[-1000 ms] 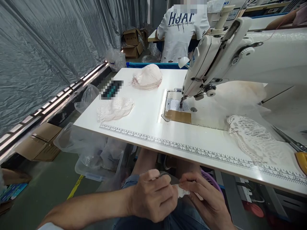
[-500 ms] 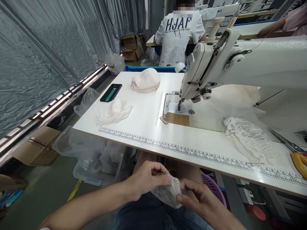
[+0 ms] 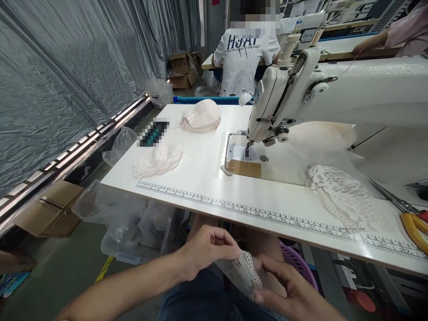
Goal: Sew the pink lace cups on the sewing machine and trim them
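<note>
Over my lap, just below the table's front edge, I hold a piece of white lace fabric (image 3: 245, 272) with a holed, scalloped border. My left hand (image 3: 209, 252) pinches its upper left end between thumb and fingers. At its lower right end my right hand (image 3: 284, 290) grips the border, thumb on the near side. The lace stretches between the two hands, and part of it hangs below. On the table, a white lace piece (image 3: 158, 160) lies at the left and another lace piece (image 3: 347, 196) at the right.
A sewing machine (image 3: 277, 102) stands on the white table (image 3: 197, 178), which has a ruler strip (image 3: 234, 206) along its front. Pale fabric cups (image 3: 202, 116) lie at the back. Yellow-handled scissors (image 3: 413, 227) rest at the right edge. A person (image 3: 245, 58) sits ahead; a purple basket (image 3: 297, 263) is below.
My right hand has moved slightly right and down, drawing the lace border out between my hands. My left hand stays nearly in place. The view has shifted a little.
</note>
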The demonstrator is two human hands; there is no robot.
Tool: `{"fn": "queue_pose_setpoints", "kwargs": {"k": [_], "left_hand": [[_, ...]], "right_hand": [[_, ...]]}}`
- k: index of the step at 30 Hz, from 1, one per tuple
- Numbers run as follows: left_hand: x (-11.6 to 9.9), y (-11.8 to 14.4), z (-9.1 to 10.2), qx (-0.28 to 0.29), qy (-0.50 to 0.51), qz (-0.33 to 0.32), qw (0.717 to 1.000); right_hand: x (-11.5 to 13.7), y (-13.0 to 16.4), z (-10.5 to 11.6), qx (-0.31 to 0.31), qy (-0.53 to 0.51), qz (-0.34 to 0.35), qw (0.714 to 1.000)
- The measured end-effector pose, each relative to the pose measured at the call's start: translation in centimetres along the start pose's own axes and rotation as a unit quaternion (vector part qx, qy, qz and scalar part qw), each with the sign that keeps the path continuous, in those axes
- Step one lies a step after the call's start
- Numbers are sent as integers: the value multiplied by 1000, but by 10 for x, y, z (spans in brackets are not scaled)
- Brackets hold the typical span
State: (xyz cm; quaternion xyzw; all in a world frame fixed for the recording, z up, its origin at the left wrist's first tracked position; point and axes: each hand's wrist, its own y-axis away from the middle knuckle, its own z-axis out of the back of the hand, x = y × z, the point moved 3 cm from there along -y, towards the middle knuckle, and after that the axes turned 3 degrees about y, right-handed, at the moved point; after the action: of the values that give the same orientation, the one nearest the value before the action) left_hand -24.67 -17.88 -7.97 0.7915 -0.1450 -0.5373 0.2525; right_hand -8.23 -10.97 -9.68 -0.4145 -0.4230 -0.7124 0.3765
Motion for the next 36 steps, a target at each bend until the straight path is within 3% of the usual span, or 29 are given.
{"fn": "queue_pose_setpoints", "kwargs": {"k": [4, 8, 12, 15, 18, 22, 26, 28, 30, 32, 36], "left_hand": [[-19, 7, 0, 14, -94, -63, 993], [-74, 6, 6, 15, -268, -159, 950], [-146, -34, 12, 32, -450, -265, 852], [-181, -86, 16, 47, -485, -282, 826], [-189, -130, 17, 74, -503, -271, 818], [-184, -155, 11, 111, -518, -257, 808], [-184, -163, 6, 130, -534, -246, 798], [-185, -169, 5, 140, -541, -241, 794], [-187, -174, 5, 154, -545, -234, 790], [-190, -179, 7, 135, -575, -235, 772], [-195, -176, 11, -38, -658, -267, 703]], "right_hand": [[18, -9, 0, -22, -6, 24, 999], [44, -32, 11, -88, 23, 69, 993], [65, -70, 43, -134, 121, 91, 979], [61, -91, 80, -171, 207, 91, 959], [46, -93, 117, -236, 287, 88, 924], [38, -89, 146, -257, 376, 146, 878], [47, -102, 149, -228, 511, 332, 760], [46, -110, 148, -220, 540, 378, 719], [41, -115, 148, -201, 556, 381, 710], [34, -117, 148, -192, 552, 365, 724], [25, -114, 149, -199, 522, 339, 757]]}}
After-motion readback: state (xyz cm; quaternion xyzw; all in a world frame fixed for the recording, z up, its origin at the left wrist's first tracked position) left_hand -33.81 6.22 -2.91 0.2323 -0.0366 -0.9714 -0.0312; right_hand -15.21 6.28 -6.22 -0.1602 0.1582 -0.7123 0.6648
